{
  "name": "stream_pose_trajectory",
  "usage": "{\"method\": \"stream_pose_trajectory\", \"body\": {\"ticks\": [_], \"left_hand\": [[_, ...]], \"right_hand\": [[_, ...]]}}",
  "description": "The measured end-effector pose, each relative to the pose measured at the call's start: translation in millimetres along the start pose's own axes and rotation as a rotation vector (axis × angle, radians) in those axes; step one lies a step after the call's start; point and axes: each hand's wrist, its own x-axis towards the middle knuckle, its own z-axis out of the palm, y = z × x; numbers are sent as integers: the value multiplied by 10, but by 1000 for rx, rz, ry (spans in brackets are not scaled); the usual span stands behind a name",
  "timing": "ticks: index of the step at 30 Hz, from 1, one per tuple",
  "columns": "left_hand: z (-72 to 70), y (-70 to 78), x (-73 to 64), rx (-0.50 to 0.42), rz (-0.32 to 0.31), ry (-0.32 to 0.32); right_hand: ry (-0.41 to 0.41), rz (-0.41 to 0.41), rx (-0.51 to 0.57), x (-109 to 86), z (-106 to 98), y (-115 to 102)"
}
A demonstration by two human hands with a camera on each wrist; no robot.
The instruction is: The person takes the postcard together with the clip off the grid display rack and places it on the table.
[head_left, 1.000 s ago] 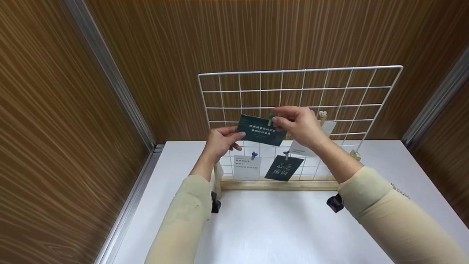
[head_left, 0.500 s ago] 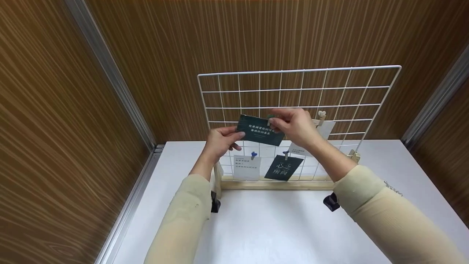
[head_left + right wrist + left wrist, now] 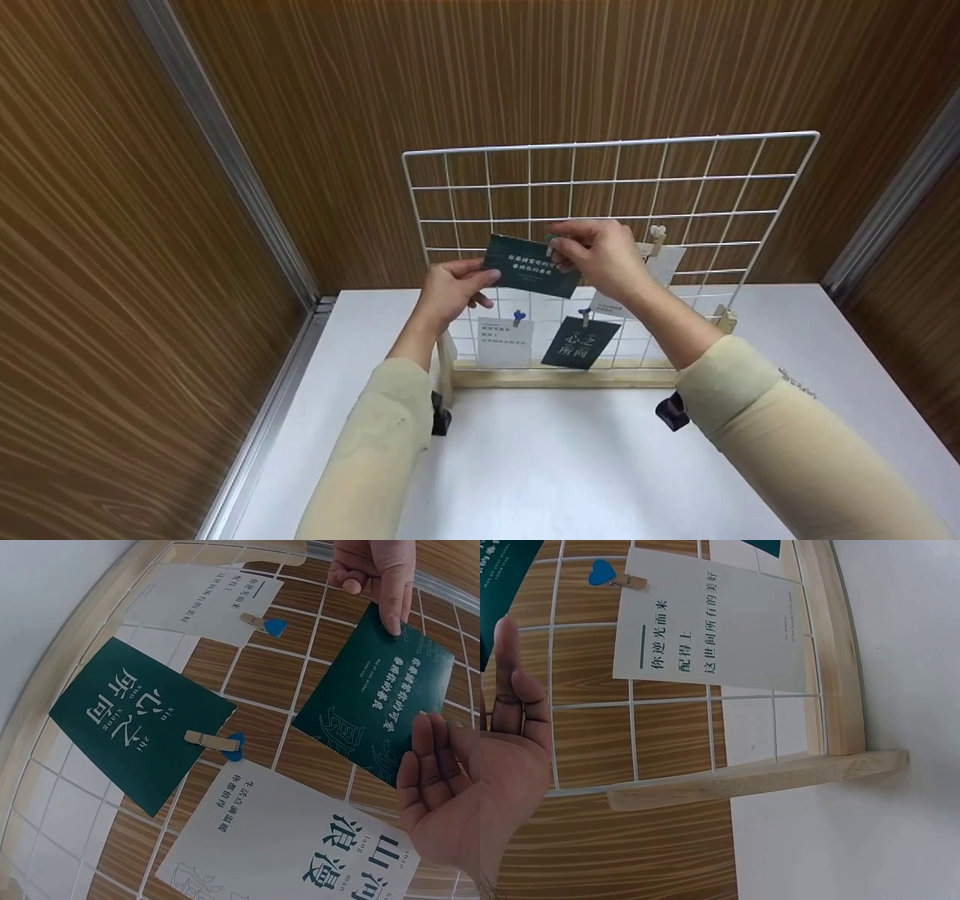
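My left hand (image 3: 452, 289) pinches the left edge of a dark green card (image 3: 529, 266) with pale writing, thumb in front. At the card's top edge my right hand (image 3: 611, 259) pinches a small wooden clothespin with a green head (image 3: 551, 244), mostly hidden by the fingers. The card lies tilted against the white wire grid (image 3: 611, 180). Below it hang a white card (image 3: 712, 626) and another green card (image 3: 142, 720), each clipped by a clothespin with a blue heart. A larger white card (image 3: 289, 840) hangs to the right, partly behind my right hand in the head view.
A wooden base (image 3: 562, 377) carries the grid on a white table (image 3: 555, 465). Black binder clips (image 3: 673, 412) sit near both its ends. A pale heart clothespin (image 3: 658, 236) holds the upper right card. Wood-grain panels (image 3: 300, 90) stand behind and at the sides.
My right hand has shifted slightly left along the card's top edge and now covers more of the green-headed clothespin. The left hand and the card stay nearly in place.
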Motion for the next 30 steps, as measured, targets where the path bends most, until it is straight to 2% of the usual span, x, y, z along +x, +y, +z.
{"method": "stream_pose_trajectory", "body": {"ticks": [13,30], "left_hand": [[18,-6,8,5,8,2],[6,10,5,-4,3,13]], "right_hand": [[37,19,22,5,25,-23],[100,-18,80,7,85,8]]}}
